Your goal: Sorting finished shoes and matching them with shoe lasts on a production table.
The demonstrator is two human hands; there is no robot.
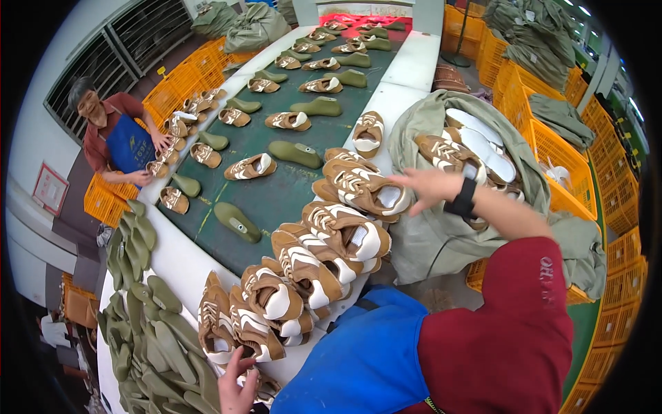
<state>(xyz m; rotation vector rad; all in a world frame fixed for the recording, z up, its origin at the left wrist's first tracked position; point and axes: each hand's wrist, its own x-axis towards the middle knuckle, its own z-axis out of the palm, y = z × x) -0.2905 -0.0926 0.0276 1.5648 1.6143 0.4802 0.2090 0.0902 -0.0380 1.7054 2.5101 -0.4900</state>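
Left hand (pixel 238 388): fingers part-curled, thumb apart, beside the nearest shoes; grip cannot be told. Brown sneakers (pixel 298 263): white stripes, laces and heel patches; heaped in a row along the green conveyor (pixel 189 234). Right hand (pixel 431 190): fingers spread, unclenched, at one sneaker's heel; contact unclear.

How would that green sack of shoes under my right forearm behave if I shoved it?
The sack would probably sag, since its cloth is creased. It's likely heavy, holding several shoes; those at its open mouth might spill.
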